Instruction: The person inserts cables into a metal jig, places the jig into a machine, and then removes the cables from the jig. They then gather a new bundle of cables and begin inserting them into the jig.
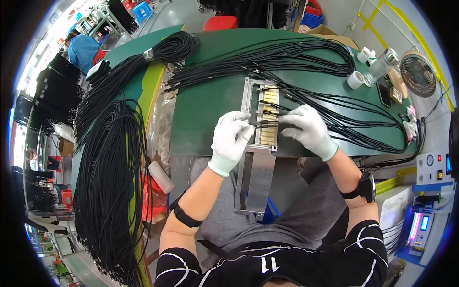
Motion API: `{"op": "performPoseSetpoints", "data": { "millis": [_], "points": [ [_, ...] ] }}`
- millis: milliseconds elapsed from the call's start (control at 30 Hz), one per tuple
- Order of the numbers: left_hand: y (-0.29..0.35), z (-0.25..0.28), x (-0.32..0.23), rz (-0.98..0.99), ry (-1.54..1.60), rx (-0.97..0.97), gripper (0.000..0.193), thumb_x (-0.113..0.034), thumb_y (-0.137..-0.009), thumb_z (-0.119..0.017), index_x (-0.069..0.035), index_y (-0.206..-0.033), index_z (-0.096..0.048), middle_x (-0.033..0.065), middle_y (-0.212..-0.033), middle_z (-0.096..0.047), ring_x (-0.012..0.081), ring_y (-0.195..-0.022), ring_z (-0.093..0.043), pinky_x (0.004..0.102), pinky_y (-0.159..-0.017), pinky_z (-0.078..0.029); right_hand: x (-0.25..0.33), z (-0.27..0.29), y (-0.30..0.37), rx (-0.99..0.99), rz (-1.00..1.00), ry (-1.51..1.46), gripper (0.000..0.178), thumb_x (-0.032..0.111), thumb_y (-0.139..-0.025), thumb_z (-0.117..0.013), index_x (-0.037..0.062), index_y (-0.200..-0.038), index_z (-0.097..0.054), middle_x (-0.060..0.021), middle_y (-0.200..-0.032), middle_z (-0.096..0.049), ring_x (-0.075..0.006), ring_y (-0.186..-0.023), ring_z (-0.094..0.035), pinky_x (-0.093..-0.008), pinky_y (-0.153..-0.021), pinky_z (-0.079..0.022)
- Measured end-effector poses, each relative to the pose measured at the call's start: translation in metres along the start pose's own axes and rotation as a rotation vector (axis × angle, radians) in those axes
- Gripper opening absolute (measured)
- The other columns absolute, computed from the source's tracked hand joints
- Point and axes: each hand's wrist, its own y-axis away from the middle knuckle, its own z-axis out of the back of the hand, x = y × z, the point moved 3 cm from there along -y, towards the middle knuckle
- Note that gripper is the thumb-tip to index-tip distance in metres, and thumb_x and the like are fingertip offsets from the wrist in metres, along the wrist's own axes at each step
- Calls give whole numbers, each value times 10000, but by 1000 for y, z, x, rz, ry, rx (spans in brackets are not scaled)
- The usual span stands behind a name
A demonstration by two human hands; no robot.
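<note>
A metal fixture [248, 98] with a row of pale yellow slots lies across the near edge of the green table. Several black cable ends [269, 113] rest crosswise in it. My left hand [231, 139], in a white glove, is at the fixture's left side, thumb and forefinger pinched at the tip of a black cable end [266, 125]. To the right of the fixture is my right hand [308, 130], also gloved, its fingers bent and apart beside the cable ends. Nothing shows clearly between the right fingers. Black cables [344, 107] run rightward behind that hand.
Bundles of black cable [107, 186] hang at the left, and more cable [287, 52] lies along the table's far side. A clear bottle [381, 67], white rolls [355, 80], a phone [384, 94] and a fan [417, 72] stand at the right. A person [82, 50] sits far left.
</note>
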Motion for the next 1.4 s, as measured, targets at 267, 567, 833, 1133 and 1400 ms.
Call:
{"op": "performPoseSetpoints", "data": {
  "millis": [267,567,833,1133,1400],
  "points": [
    [4,14,-5,-123,-75,63,95,-134,-847,-727,-48,-855,-686,140,-1092,-693,352,-1123,-592,436,-934,-482,25,-23,-6,31,-33,-161,175,171,-784,-801,88,-928,-749,-73,-819,-677,-287,-778,-627,-387,-731,-499],
    [13,15,7,96,-156,-27,107,-144,-896,-686,-54,-953,-694,113,-1015,-713,319,-973,-650,419,-933,-480,20,-21,11,84,-88,-19,83,195,-793,-755,138,-814,-698,-50,-718,-647,-276,-723,-616,-407,-665,-487],
    [15,13,5,66,-236,-8,120,-134,-942,-640,-53,-999,-708,105,-985,-715,295,-938,-660,395,-903,-493,26,-18,14,28,-77,44,119,187,-775,-757,142,-744,-651,-39,-674,-621,-261,-687,-612,-397,-645,-485],
    [11,4,-17,-185,-199,131,240,-316,-843,-751,-155,-1018,-780,189,-1293,-636,380,-1205,-560,466,-1086,-394,31,-21,14,76,-57,11,119,160,-765,-757,127,-748,-644,-48,-675,-613,-269,-688,-606,-398,-650,-491],
    [15,-13,-22,-178,-406,279,326,-413,-831,-752,-197,-1069,-807,220,-1436,-549,394,-1365,-439,515,-1181,-256,4,-12,3,-45,-66,133,159,179,-733,-799,111,-800,-672,-51,-770,-633,-287,-815,-600,-414,-740,-484]
  ]
}}
